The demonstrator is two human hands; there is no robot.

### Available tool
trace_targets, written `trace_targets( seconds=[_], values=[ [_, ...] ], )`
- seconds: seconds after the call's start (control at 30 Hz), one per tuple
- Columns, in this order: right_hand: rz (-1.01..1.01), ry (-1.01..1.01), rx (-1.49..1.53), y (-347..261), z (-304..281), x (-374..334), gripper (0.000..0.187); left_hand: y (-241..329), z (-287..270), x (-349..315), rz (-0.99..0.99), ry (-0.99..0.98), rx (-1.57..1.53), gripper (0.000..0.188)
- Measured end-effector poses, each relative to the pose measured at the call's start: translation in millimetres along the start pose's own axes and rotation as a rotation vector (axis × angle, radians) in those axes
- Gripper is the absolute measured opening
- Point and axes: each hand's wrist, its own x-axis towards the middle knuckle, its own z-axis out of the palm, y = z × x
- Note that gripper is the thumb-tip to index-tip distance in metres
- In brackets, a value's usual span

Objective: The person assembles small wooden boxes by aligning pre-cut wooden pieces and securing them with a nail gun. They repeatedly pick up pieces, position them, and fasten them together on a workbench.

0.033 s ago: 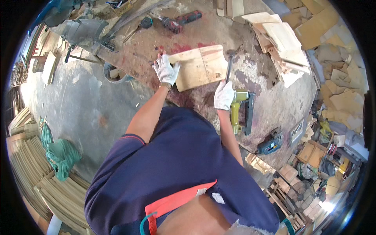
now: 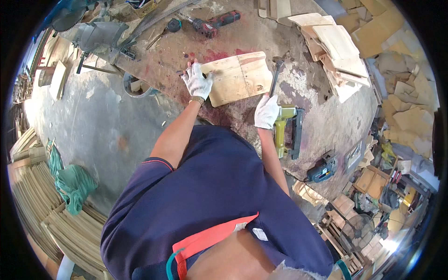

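Both arms are stretched forward, bare below short dark sleeves. The left hand [image 2: 197, 82], in a white glove, is laid flat with fingers spread. The right hand [image 2: 267, 112], also gloved white, is curled downward, the wrist bent.

The board [image 2: 239, 78] is pale, matt wood. Both gloves [image 2: 198, 81] are white knitted cloth. The nailer [image 2: 285, 130] looks like glossy yellow-green plastic. The bench [image 2: 322, 116] is rough and stained.

Nothing looks different. The left hand [image 2: 198, 82] is on the wooden board [image 2: 239, 77] as before, and the right hand [image 2: 267, 112] is by the yellow nail gun [image 2: 285, 130] as before.
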Motion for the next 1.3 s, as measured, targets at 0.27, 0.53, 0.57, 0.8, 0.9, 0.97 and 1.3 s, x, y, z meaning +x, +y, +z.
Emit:
trace_targets(
  seconds=[0.27, 0.53, 0.57, 0.8, 0.9, 0.97, 1.3],
  values=[
    [-0.113, -0.254, 0.21, -7, 4, 45, 0.036, 7, -2, 10, -0.008, 0.028, -0.055, 0.08],
    [-0.234, 0.057, 0.581, -29, 14, 90, 0.046, 4, 1, 13, 0.013, -0.013, -0.019, 0.069],
    [-0.074, -0.239, 0.431, -26, 13, 90, 0.047, 3, 2, 13, 0.012, -0.015, -0.017, 0.069],
    [-0.081, 0.135, 0.409, -28, 15, 77, 0.035, 4, -2, 14, 0.026, -0.035, 0.021, 0.072],
    [-0.313, -0.072, 0.132, -33, 21, 72, 0.033, 4, -3, 13, 0.044, -0.004, -0.012, 0.072],
    [-0.247, -0.124, 0.042, -35, 25, 70, 0.033, 4, -3, 13, 0.014, -0.053, 0.008, 0.071],
    [-0.183, -0.019, 0.371, -30, 35, 57, 0.037, 2, -1, 16, 0.043, -0.002, 0.003, 0.074]
  ],
)
